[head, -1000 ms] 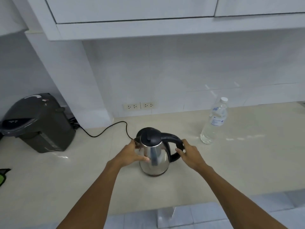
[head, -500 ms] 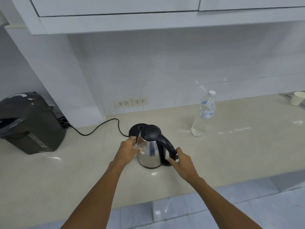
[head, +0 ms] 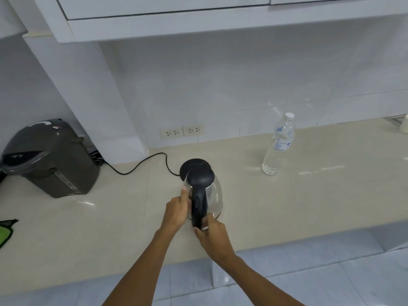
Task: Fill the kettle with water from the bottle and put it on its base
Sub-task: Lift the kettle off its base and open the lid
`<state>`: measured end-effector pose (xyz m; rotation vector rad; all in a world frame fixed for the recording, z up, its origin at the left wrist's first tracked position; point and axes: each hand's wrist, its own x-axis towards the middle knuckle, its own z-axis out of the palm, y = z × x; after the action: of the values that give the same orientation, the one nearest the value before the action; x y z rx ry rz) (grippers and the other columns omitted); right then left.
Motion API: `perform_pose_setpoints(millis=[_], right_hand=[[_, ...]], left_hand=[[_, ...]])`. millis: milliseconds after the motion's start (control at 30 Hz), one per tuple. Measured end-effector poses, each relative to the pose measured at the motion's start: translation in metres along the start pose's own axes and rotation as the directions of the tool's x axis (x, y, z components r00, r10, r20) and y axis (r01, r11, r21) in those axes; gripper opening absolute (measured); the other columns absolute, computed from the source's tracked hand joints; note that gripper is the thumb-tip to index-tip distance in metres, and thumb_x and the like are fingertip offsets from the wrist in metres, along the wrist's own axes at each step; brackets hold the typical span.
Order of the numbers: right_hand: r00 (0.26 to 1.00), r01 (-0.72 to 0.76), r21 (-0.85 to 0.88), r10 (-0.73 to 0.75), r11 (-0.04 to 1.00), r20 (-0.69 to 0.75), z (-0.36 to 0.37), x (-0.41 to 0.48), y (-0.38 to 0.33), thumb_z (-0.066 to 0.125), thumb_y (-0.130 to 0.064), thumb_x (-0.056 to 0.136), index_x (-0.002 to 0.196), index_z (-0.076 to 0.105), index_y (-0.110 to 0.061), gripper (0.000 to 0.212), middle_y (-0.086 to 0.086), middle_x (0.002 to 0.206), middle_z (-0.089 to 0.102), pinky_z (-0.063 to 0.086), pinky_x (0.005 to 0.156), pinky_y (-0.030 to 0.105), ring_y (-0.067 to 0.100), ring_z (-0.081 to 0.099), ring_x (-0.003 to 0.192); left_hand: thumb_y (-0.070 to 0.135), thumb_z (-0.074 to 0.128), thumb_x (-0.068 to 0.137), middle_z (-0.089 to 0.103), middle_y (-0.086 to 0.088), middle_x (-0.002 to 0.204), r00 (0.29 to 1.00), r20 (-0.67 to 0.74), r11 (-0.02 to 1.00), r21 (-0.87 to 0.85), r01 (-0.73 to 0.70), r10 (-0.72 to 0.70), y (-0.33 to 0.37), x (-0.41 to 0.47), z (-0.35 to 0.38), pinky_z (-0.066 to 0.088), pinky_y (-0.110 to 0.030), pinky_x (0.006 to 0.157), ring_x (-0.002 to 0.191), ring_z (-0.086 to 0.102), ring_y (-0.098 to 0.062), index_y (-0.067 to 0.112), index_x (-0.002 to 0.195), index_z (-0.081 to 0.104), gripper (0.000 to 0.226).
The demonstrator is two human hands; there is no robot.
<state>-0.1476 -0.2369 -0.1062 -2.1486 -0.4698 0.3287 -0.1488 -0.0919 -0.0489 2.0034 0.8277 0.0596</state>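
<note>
A steel kettle (head: 214, 195) with a black lid and black handle stands on the beige counter, just in front of its round black base (head: 187, 167). The handle points toward me. My right hand (head: 212, 235) grips the lower end of the handle. My left hand (head: 177, 209) rests against the kettle's left side, thumb up along the steel wall. A clear water bottle (head: 279, 146) with a white cap stands upright to the right, apart from both hands. The lid is closed.
A dark grey hot-water dispenser (head: 48, 157) sits at the counter's left. The base's black cord (head: 141, 166) runs left toward it. Two wall sockets (head: 182, 131) are behind. A pale cup (head: 404, 127) is at the far right edge. The counter's front edge (head: 309, 235) is close.
The kettle has come off its base toward me and turned, so its handle now faces me. Both hands stayed on it.
</note>
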Motion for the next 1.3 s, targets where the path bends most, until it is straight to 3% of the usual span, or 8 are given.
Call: perform_pose_setpoints(millis=[167, 267, 367, 500, 633, 767, 1133, 1300], right_hand=[[0.944, 0.194, -0.034, -0.177, 0.980, 0.279, 0.019, -0.006, -0.021, 0.060, -0.011, 0.096, 0.121, 0.068, -0.006, 0.027, 0.001, 0.112, 0.074, 0.057, 0.090, 0.028, 0.016, 0.069, 0.099], [0.898, 0.297, -0.197, -0.204, 0.934, 0.389, -0.011, 0.015, -0.038, 0.054, -0.002, 0.092, 0.098, 0.077, -0.001, 0.024, 0.013, 0.099, 0.078, 0.057, 0.086, 0.041, 0.032, 0.072, 0.090], [0.972, 0.211, -0.278, -0.169, 0.937, 0.165, -0.068, 0.052, -0.062, 0.058, -0.010, 0.089, 0.082, 0.079, -0.010, 0.022, 0.006, 0.080, 0.078, 0.058, 0.079, 0.039, 0.028, 0.072, 0.077], [0.983, 0.147, -0.251, -0.169, 0.957, -0.067, -0.124, 0.099, -0.082, 0.074, -0.032, 0.093, 0.100, 0.075, -0.015, 0.018, -0.003, 0.086, 0.077, 0.054, 0.078, 0.025, 0.014, 0.069, 0.082], [0.995, 0.059, -0.340, -0.083, 0.939, -0.056, -0.137, 0.126, -0.083, 0.076, -0.047, 0.087, 0.097, 0.072, -0.007, 0.041, 0.005, 0.092, 0.071, 0.052, 0.075, 0.031, 0.023, 0.066, 0.087], [0.998, -0.063, -0.402, 0.045, 0.914, -0.054, -0.133, 0.133, -0.073, 0.079, -0.055, 0.080, 0.076, 0.054, -0.013, 0.049, 0.005, 0.083, 0.060, 0.039, 0.062, 0.029, 0.023, 0.059, 0.075], [0.986, -0.152, -0.300, 0.122, 0.942, -0.115, -0.121, 0.125, -0.086, 0.084, -0.037, 0.085, 0.078, 0.054, -0.012, 0.039, 0.007, 0.088, 0.062, 0.043, 0.067, 0.028, 0.023, 0.057, 0.075], [0.990, -0.106, -0.356, 0.065, 0.928, -0.126, -0.119, 0.123, -0.100, 0.084, -0.031, 0.086, 0.062, 0.049, -0.021, 0.044, 0.005, 0.085, 0.060, 0.045, 0.066, 0.028, 0.023, 0.062, 0.077]], left_hand=[[0.057, 0.018, 0.107, 0.072, -0.012, 0.076, 0.988, -0.104, 0.982, -0.166, 0.092, -0.111, -0.006, -0.012, -0.007, 0.052, -0.034, 0.073, 0.076, 0.068, -0.027, 0.000, 0.082, 0.072, 0.083], [0.056, 0.017, 0.108, 0.069, -0.012, 0.074, 0.971, -0.179, 0.969, -0.220, 0.117, -0.158, -0.004, -0.011, -0.004, 0.047, -0.033, 0.069, 0.072, 0.064, -0.027, 0.004, 0.076, 0.066, 0.078], [0.051, 0.022, 0.109, 0.067, -0.014, 0.082, 0.956, -0.251, 0.974, -0.202, 0.103, -0.153, 0.000, 0.001, -0.004, 0.043, -0.036, 0.076, 0.081, 0.063, -0.031, 0.006, 0.075, 0.063, 0.070], [0.047, 0.028, 0.108, 0.068, -0.017, 0.075, 0.978, -0.200, 0.984, -0.177, 0.025, -0.061, 0.017, 0.024, -0.001, 0.049, -0.037, 0.066, 0.073, 0.065, -0.030, 0.004, 0.070, 0.063, 0.067], [0.046, 0.034, 0.107, 0.071, -0.022, 0.082, 0.995, -0.093, 0.973, -0.228, 0.023, -0.045, 0.031, 0.046, 0.015, 0.060, -0.049, 0.080, 0.083, 0.071, -0.035, 0.005, 0.071, 0.063, 0.061], [0.042, 0.035, 0.108, 0.068, -0.018, 0.088, 0.997, -0.033, 0.948, -0.313, 0.059, -0.073, 0.036, 0.055, 0.029, 0.055, -0.032, 0.065, 0.082, 0.069, -0.028, 0.008, 0.079, 0.064, 0.053], [0.031, 0.033, 0.110, 0.065, -0.016, 0.080, 0.998, -0.013, 0.957, -0.287, 0.049, -0.055, 0.045, 0.054, 0.020, 0.045, -0.016, 0.047, 0.068, 0.061, -0.019, 0.005, 0.077, 0.060, 0.050], [0.034, 0.026, 0.112, 0.059, -0.010, 0.066, 1.000, -0.008, 0.973, -0.230, -0.003, 0.001, 0.052, 0.046, 0.012, 0.042, -0.009, 0.042, 0.057, 0.055, -0.016, 0.006, 0.068, 0.058, 0.062]])
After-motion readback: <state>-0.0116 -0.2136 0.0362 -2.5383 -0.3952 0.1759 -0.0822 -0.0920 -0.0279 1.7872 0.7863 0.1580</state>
